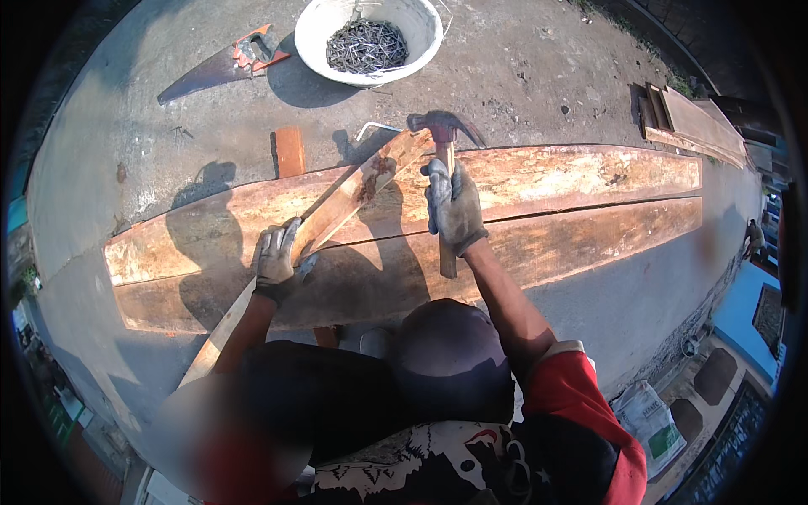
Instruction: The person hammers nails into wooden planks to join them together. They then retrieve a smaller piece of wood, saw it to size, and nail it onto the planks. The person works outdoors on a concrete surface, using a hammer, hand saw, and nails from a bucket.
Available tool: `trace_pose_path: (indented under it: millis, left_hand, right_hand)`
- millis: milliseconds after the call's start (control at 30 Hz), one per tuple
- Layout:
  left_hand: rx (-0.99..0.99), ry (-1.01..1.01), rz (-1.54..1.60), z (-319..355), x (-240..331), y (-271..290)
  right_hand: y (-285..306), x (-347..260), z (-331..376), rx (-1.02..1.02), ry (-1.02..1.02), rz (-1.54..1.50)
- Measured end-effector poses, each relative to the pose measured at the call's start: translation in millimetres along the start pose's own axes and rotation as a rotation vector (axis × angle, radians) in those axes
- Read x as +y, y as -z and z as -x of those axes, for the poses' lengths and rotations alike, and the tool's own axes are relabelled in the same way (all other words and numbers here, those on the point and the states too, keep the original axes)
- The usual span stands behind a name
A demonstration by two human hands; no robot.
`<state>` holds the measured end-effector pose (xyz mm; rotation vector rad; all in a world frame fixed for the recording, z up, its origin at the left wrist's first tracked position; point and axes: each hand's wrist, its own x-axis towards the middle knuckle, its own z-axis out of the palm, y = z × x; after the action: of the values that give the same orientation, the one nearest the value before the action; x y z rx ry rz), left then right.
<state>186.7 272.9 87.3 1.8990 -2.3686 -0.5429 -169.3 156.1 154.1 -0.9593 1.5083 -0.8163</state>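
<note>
My right hand (459, 209), in a grey work glove, is wrapped round the wooden handle of a claw hammer (444, 128). The hammer's head is at the far end, beside the far tip of a narrow board (360, 185). That board lies slantwise across two long wide planks (581, 175), which rest side by side with a thin dark gap between them. Gloved too, my left hand (278, 259) grips the narrow board farther down its length, its fingers curled over the edge. Just right of this hand, a small shiny thing shows, too small to name.
A white bucket (316, 38) of loose nails stands beyond the planks, with a handsaw (220, 71) to its left. A short wood block (289, 151) sticks out from under the far plank. Stacked boards (694, 126) lie at the far right. A bent metal rod (376, 127) lies near the hammer.
</note>
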Motion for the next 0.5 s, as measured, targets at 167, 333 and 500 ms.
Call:
trace_pose_path:
  millis: [167, 333, 500]
  left_hand:
    - [0.021, 0.046, 0.033, 6, 4, 12]
    - [0.031, 0.015, 0.015, 2, 2, -3]
    - [0.033, 0.015, 0.001, 2, 8, 11]
  right_hand:
    - [-2, -49, -15, 0.371, 0.592, -0.689]
    - [16, 13, -21, 0.103, -0.099, -0.228]
    - [-1, -32, -19, 0.280, 0.475, -0.397]
